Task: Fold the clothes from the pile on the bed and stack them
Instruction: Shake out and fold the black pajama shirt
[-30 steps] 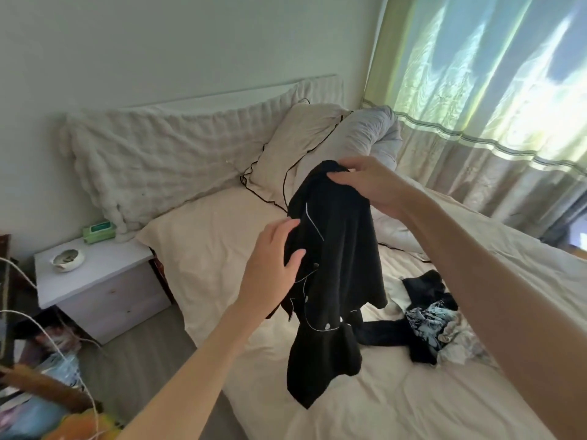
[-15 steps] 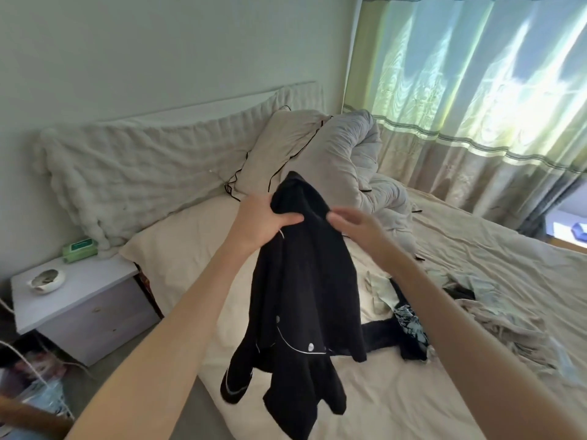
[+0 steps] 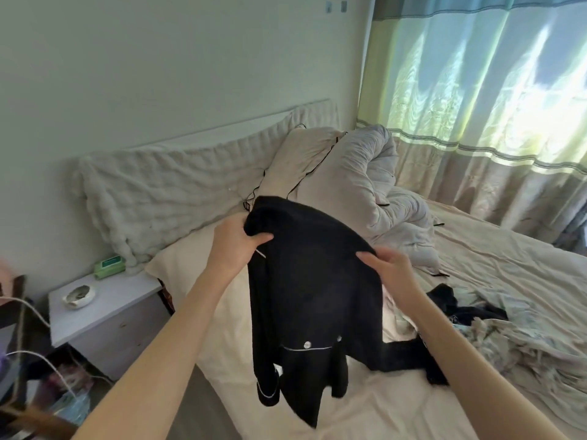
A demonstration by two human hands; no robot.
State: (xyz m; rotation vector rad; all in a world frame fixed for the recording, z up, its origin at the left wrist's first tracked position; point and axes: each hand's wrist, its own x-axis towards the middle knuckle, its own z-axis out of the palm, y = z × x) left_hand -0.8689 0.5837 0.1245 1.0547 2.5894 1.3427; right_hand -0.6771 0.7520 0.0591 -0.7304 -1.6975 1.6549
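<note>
A black top with thin white piping and white buttons (image 3: 313, 296) hangs in the air above the bed (image 3: 317, 414). My left hand (image 3: 233, 246) grips its upper left edge, and my right hand (image 3: 392, 269) pinches its upper right edge, so the cloth is spread between them. Its sleeves and hem dangle down toward the sheet. The pile of clothes (image 3: 495, 331) lies on the bed at the right, with black, patterned and pale pieces tangled together.
Pillows (image 3: 305, 163) and a bunched duvet (image 3: 400, 214) sit at the head of the bed. A white nightstand (image 3: 104, 315) with a green box (image 3: 109, 265) and a dish (image 3: 78, 296) stands at the left. Curtains (image 3: 476, 106) hang along the right.
My right hand has taken hold of the top's upper right edge and moved away from my left hand, spreading the black top wider. The view has tilted upward.
</note>
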